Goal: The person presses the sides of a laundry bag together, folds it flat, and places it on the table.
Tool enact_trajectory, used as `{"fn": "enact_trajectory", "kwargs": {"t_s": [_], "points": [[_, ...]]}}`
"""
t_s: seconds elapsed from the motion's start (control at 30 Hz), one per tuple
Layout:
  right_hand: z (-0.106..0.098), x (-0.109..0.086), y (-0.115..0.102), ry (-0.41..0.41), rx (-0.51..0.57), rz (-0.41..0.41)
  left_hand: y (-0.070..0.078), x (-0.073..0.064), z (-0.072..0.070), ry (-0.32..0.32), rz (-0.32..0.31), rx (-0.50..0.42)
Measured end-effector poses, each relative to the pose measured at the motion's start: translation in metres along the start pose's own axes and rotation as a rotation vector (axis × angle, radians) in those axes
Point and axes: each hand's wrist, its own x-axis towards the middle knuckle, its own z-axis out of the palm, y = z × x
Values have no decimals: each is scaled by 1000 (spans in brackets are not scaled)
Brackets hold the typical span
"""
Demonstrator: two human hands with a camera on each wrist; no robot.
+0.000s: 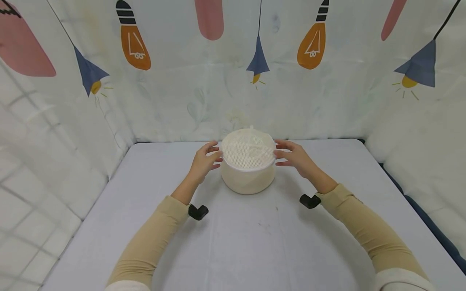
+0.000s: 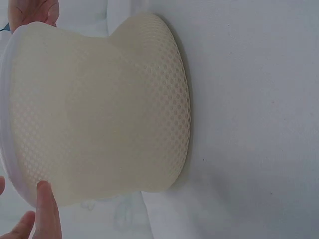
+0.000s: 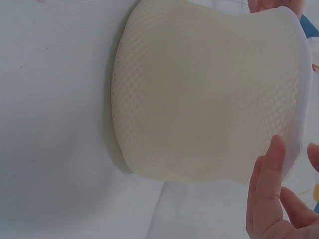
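Observation:
A cream mesh laundry bag (image 1: 248, 178), round and drum-shaped with a pale rim, stands upright near the back of the table. At its left side is my left hand (image 1: 204, 161), fingers spread and loosely bent, the tips by the rim. My right hand (image 1: 296, 158) mirrors it on the right side. In the left wrist view, fingers (image 2: 46, 211) touch or nearly touch the mesh wall below the rim. Extended fingers (image 3: 269, 189) lie along the bag's side in the right wrist view. Neither hand's fingers curl round the bag. Its inside is hidden by the mesh top.
The white-covered table (image 1: 236, 242) meets a hanging cloth (image 1: 167, 101) printed with lamps and bulbs at the back. Similar pale cloth encloses both sides. Black wrist mounts (image 1: 198, 212) stick out from both sleeves above the table.

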Motion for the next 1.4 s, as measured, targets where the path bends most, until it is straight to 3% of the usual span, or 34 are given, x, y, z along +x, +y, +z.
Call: {"fn": "enact_trajectory", "kwargs": {"t_s": [0.53,1.4], "points": [[5,6,-3,13,9,62,-1,3,5,21,-76,-112],[5,7,-7,-27,-19,91,-1,3,8,24,-107,-122]]}}
